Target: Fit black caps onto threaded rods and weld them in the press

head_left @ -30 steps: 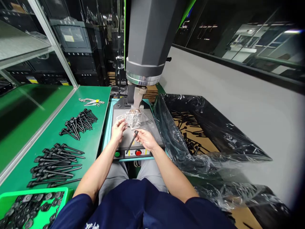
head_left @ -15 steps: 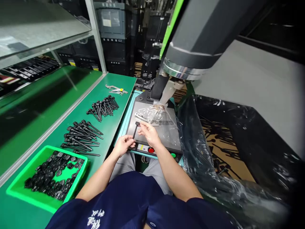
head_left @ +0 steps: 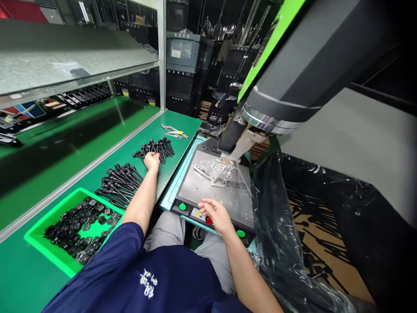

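Note:
My left hand [head_left: 152, 161] is at the near side of the far pile of long black threaded bolts [head_left: 166, 147] on the green tabletop. Its fingers are curled down against the pile, and what they hold is hidden. Over the front edge of the machine's metal plate [head_left: 192, 184] hovers my right hand [head_left: 219, 216]. Its fingers are loosely stretched, with no object visible in them. A second pile of bolts [head_left: 119, 180] lies nearer, beside my left forearm. Closer still, a green tray [head_left: 35, 239] holds many small black parts [head_left: 73, 226].
Pliers [head_left: 174, 131] lie beyond the bolts. A dark machine head [head_left: 276, 87] overhangs the plate, where clear plastic film [head_left: 224, 169] covers a fixture. Green buttons [head_left: 182, 206] and a red button [head_left: 209, 220] line the front. At right stands a plastic-lined box [head_left: 329, 230] with black parts.
The bolt that was between both hands is no longer in the right hand. My left hand has moved forward and left to the far pile; the head view has shifted left.

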The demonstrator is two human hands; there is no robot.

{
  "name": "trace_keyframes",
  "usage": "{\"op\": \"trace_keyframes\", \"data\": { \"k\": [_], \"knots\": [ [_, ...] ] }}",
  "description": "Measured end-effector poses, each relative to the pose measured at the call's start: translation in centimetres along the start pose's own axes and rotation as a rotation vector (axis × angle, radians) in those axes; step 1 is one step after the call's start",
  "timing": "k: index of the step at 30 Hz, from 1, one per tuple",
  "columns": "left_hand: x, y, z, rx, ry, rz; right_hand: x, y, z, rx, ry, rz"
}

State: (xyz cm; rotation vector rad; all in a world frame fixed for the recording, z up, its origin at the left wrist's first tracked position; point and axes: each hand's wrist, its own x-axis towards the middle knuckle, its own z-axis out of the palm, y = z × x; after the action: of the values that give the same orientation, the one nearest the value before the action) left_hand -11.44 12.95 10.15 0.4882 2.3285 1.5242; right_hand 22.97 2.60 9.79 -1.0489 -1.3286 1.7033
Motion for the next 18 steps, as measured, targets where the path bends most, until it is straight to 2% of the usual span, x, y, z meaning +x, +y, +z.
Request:
{"op": "trace_keyframes", "data": {
  "k": [3,6,9,11,13,14,16,18],
  "knots": [
    [0.7,1.0,0.1,0.107,0.02,0.021,-1.4,0.7,-1.2,0.036,0.027,0.016],
    [-0.1,1.4,-0.2,0.173,0.035,0.049,-2.5,1.9,-2.1,0.065,0.047,0.046],
    [-2.6,1.1,-0.9,0.187,0.037,0.116,-2.9,3.1,-2.2,0.072,0.068,0.083],
    [-5.1,0.4,-2.3,0.171,0.007,0.177,-3.2,3.2,-1.9,0.049,0.07,0.106],
    [-8.2,-0.6,-4.9,0.16,-0.068,0.25,-3.9,2.4,-2.0,-0.022,0.049,0.115],
    [-9.8,-1.1,-6.9,0.164,-0.118,0.282,-4.5,1.7,-2.5,-0.083,0.03,0.115],
    [-12.7,-2.2,-12.0,0.29,-0.331,0.437,-6.3,-0.3,-4.5,-0.249,0.004,0.096],
    [-14.5,-3.2,-17.9,0.508,-0.44,0.401,-8.4,-2.5,-7.8,-0.459,0.076,0.036]
  ]
}}
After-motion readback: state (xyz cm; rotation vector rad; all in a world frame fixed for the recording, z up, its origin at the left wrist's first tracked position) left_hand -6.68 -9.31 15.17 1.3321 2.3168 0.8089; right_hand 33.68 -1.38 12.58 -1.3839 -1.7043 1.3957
